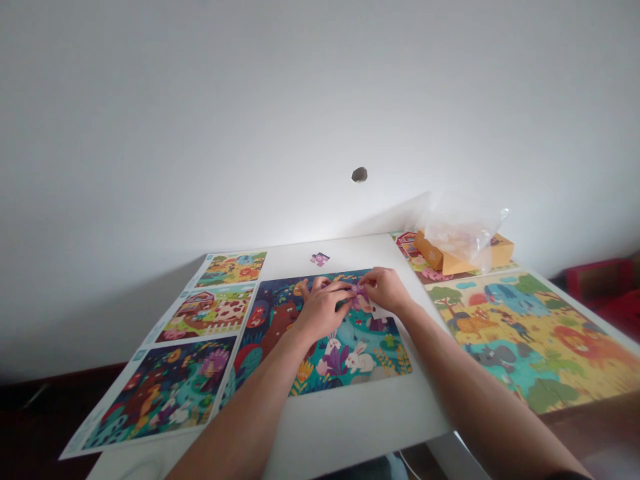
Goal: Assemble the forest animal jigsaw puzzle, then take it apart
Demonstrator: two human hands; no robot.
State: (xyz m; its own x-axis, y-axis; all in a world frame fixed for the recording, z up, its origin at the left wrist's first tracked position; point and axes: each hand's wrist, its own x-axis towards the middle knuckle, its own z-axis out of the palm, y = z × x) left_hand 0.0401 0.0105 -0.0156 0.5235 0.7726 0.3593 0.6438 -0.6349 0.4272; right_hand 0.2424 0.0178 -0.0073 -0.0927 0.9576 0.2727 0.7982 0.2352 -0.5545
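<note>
A colourful jigsaw puzzle of a forest scene [320, 350] lies assembled on the white table, with white rabbits printed near its front edge. My right hand [386, 290] pinches a purple puzzle piece [359, 295] above the puzzle's upper right area. My left hand [323, 308] rests on the puzzle with its fingers spread, and its fingertips lie close to that piece. Another small purple-and-white piece [320, 259] sits loose on the bare white table [345, 253], beyond the puzzle.
To the left lie several printed animal-scene sheets [207, 313]. A large savanna puzzle [530, 340] covers the right side. A cardboard box [463, 252] under a clear plastic bag [463, 230] stands at the back right. The white wall rises behind the table.
</note>
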